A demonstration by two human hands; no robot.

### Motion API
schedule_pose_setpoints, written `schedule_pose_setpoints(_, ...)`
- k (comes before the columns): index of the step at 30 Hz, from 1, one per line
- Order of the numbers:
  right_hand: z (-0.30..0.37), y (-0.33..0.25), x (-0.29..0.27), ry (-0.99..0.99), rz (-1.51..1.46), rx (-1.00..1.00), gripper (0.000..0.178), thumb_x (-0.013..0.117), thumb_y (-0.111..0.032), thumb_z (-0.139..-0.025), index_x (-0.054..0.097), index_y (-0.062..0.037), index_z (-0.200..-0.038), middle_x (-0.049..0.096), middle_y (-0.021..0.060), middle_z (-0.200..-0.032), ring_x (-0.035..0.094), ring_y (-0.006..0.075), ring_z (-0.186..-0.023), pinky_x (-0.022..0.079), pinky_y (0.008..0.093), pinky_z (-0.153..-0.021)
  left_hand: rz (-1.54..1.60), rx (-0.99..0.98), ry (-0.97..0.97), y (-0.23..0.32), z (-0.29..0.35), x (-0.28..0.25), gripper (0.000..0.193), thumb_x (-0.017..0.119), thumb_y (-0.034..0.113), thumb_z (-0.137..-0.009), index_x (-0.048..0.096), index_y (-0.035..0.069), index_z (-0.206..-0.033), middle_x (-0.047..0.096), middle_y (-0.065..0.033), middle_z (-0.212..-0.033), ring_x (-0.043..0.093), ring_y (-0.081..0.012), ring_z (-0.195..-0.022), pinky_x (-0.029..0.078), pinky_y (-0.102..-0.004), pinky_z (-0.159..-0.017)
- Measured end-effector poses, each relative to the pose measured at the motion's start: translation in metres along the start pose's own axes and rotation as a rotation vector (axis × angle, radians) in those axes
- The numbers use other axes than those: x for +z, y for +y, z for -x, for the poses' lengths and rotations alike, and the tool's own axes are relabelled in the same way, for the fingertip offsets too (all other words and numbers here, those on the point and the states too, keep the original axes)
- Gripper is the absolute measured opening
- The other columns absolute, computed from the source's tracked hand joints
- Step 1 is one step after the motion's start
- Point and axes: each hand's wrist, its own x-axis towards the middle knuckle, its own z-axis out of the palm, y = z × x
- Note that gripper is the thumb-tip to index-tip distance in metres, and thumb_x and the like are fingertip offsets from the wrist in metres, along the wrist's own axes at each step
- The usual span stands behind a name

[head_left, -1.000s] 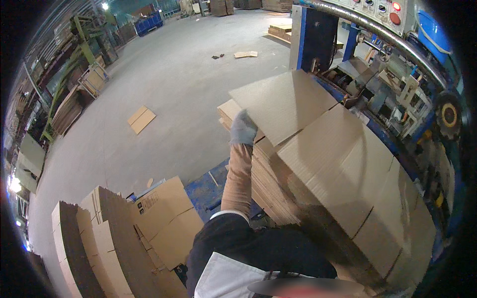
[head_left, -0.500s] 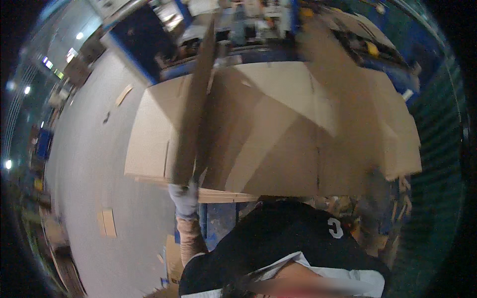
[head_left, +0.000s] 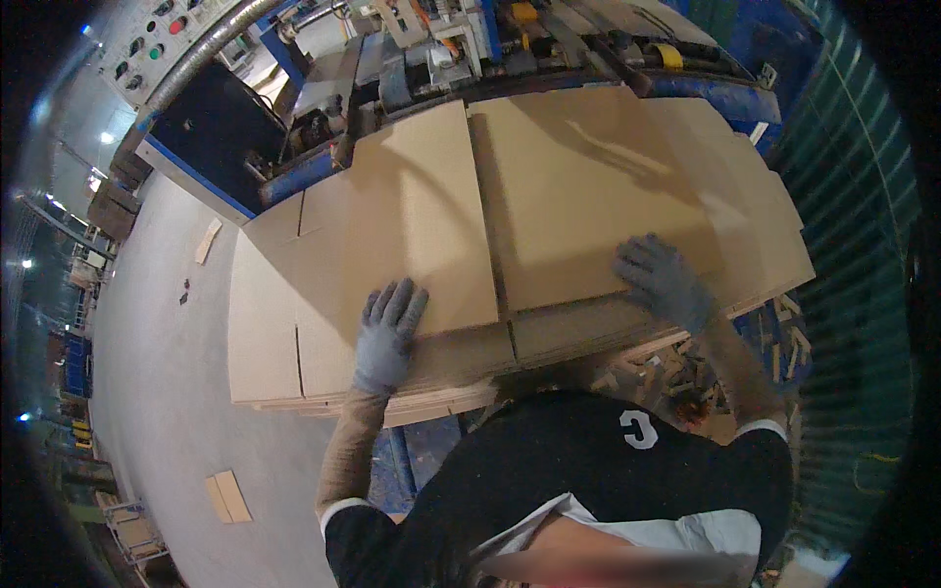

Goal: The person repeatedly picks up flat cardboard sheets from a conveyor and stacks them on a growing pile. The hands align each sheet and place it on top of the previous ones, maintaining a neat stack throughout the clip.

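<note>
A folded brown cardboard sheet lies on top, its left panel (head_left: pixel 431 225) and right panel (head_left: pixel 588 206) nearly meeting at a narrow dark gap. Beneath is a stack of flat cardboard sheets (head_left: pixel 267 333), wider than the folded piece. My left hand (head_left: pixel 387 335), in a grey glove, lies with fingers stretched at the near left edge of the left panel. Also gloved, my right hand (head_left: pixel 667 282) rests fingers spread near the right panel's near edge. Neither hand grips anything.
A blue-framed machine with rollers and belts (head_left: pixel 397 83) stands beyond the stack. Its control panel (head_left: pixel 162 44) with buttons is at far left. Cardboard scraps (head_left: pixel 647 377) lie below on the right, beside a green corrugated wall (head_left: pixel 853 245). Another scrap (head_left: pixel 228 497) lies on the grey floor.
The panel that stood upright in my left hand now lies flat. My left hand has let go and rests on the cardboard; my right hand, blurred before, rests there too.
</note>
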Motion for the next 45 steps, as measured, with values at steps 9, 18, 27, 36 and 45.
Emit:
schedule_pose_setpoints(9,-0.082,0.091,0.018,-0.117,-0.024,0.119,0.069,0.056,-0.057,-0.081,0.053,-0.0061,-0.127,0.053,0.0111,-0.131,0.041,0.0330,-0.127,0.030,0.0425,-0.108,0.029,0.034,0.210,-0.072,-0.101,0.035,0.063,0.069,0.017,-0.074,0.048,0.008,-0.132,0.048,-0.0188,-0.133,0.045,-0.0377,-0.123,0.033,-0.0455,-0.107)
schedule_pose_setpoints(18,-0.140,0.114,0.068,0.005,0.430,0.515,0.058,0.054,-0.047,-0.088,0.050,-0.0113,-0.133,0.044,0.0091,-0.141,0.040,0.0290,-0.129,0.031,0.0395,-0.107,-0.362,-0.455,0.115,-0.086,-0.180,0.070,0.068,0.059,0.030,-0.085,0.031,0.012,-0.144,0.042,-0.0192,-0.140,0.036,-0.0334,-0.133,0.026,-0.0571,-0.107)
schedule_pose_setpoints(27,0.132,0.124,0.028,0.102,0.253,1.124,0.047,0.051,-0.027,-0.091,0.046,-0.0076,-0.134,0.052,0.0167,-0.131,0.048,0.0325,-0.123,0.037,0.0399,-0.104,-0.122,-1.536,0.828,-0.090,0.076,0.010,0.088,0.061,0.048,-0.083,0.029,-0.014,-0.137,0.033,-0.0327,-0.141,0.029,-0.0436,-0.134,0.021,-0.0495,-0.111)
schedule_pose_setpoints(36,0.149,0.181,0.025,0.281,0.047,1.068,0.050,0.048,-0.033,-0.094,0.044,-0.0076,-0.137,0.052,0.0128,-0.132,0.052,0.0278,-0.116,0.042,0.0363,-0.097,0.214,-1.706,0.984,-0.092,0.118,0.021,0.073,0.062,0.039,-0.084,0.040,-0.012,-0.132,0.040,-0.0321,-0.137,0.038,-0.0430,-0.128,0.029,-0.0434,-0.109)
schedule_pose_setpoints(45,0.082,0.167,-0.015,0.920,-1.173,1.019,0.044,0.049,-0.031,-0.094,0.052,-0.0042,-0.129,0.053,0.0130,-0.128,0.051,0.0264,-0.116,0.043,0.0367,-0.097,1.201,-0.941,1.943,-0.086,0.131,-0.043,0.037,0.059,0.017,-0.087,0.052,0.001,-0.119,0.057,-0.0119,-0.110,0.056,-0.0183,-0.096,0.048,-0.0322,-0.080)
